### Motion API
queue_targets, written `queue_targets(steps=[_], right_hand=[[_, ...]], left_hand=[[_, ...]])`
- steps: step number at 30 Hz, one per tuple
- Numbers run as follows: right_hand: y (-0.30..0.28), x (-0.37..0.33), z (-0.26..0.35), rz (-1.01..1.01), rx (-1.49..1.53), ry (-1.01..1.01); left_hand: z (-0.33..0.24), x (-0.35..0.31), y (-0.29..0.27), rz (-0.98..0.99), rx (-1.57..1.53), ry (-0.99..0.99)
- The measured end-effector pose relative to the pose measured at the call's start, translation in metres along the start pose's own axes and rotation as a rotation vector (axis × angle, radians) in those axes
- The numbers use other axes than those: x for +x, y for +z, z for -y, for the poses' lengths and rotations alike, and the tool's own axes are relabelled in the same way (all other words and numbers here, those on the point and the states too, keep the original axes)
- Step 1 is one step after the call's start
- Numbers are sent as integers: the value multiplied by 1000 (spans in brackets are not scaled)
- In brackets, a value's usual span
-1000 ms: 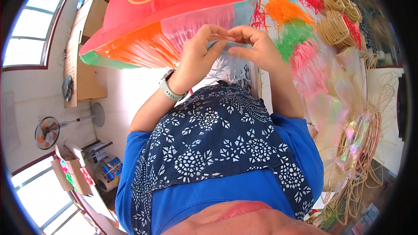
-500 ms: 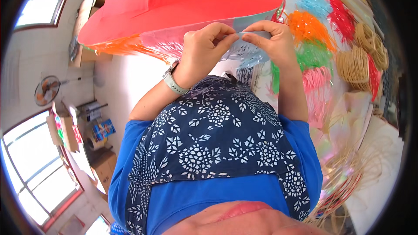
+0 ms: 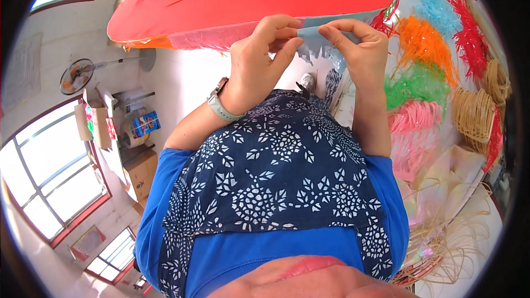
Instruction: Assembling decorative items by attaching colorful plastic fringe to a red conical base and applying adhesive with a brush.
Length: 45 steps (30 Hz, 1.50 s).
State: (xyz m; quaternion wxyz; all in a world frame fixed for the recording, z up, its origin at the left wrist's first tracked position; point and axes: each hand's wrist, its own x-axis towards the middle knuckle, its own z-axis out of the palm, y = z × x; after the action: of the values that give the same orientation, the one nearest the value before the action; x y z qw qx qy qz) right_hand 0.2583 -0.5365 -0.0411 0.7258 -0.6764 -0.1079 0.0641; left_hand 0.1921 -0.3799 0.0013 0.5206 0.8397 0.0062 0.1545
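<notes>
A large red cloth piece (image 3: 259, 0), wide at its lower rim and part of a yellow emblem showing, hangs at the top of the view. Pink plastic film (image 3: 204, 38) and a light blue plastic fringe strip (image 3: 312, 49) run along that rim. My left hand (image 3: 262, 47) is by the join of pink and blue, thumb and index finger apart with no grip visible. A little to its right, my right hand (image 3: 359, 44) pinches the blue fringe strip at the rim between thumb and index finger.
On the table to the right lie orange fringe (image 3: 422, 41), green fringe (image 3: 417, 85), pink fringe (image 3: 414, 127) and light blue fringe (image 3: 436, 3). Coils of tan cord (image 3: 472, 113) lie beyond. A fan (image 3: 77, 76) and cardboard box (image 3: 141, 176) are at left.
My left thumb and index finger have parted from the blue strip. My right hand has shifted slightly right, still pinching. The red cloth sits higher and further right in view.
</notes>
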Motion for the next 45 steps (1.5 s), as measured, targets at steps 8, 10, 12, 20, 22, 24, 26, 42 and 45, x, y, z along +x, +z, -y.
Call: queue_targets(steps=[8, 10, 12, 20, 22, 24, 26, 42, 45], right_hand=[[-5, 1, -8, -12, 4, -53], [-12, 1, -9, 29, 5, -37], [-28, 1, -13, 86, 8, 11], [-117, 5, -27, 172, -88, 62], [-127, 11, -33, 134, -64, 63], [-137, 18, -46, 98, -43, 86], [-133, 24, -57, 59, 72, 83], [-133, 17, -64, 56, 366, 28], [-136, 19, -65, 61, 359, 25]], left_hand=[[5, -3, 4, 56, 270, 233], [4, -3, 6, 44, 286, 231], [2, -2, 5, 42, 298, 221], [-8, -2, 11, 81, 307, 172], [-3, -2, 13, 73, 296, 195], [-3, -3, 13, 98, 291, 141], [-1, -5, 14, 87, 280, 128], [1, 1, 19, -41, 304, 186], [-4, 0, 25, -123, 134, 19]])
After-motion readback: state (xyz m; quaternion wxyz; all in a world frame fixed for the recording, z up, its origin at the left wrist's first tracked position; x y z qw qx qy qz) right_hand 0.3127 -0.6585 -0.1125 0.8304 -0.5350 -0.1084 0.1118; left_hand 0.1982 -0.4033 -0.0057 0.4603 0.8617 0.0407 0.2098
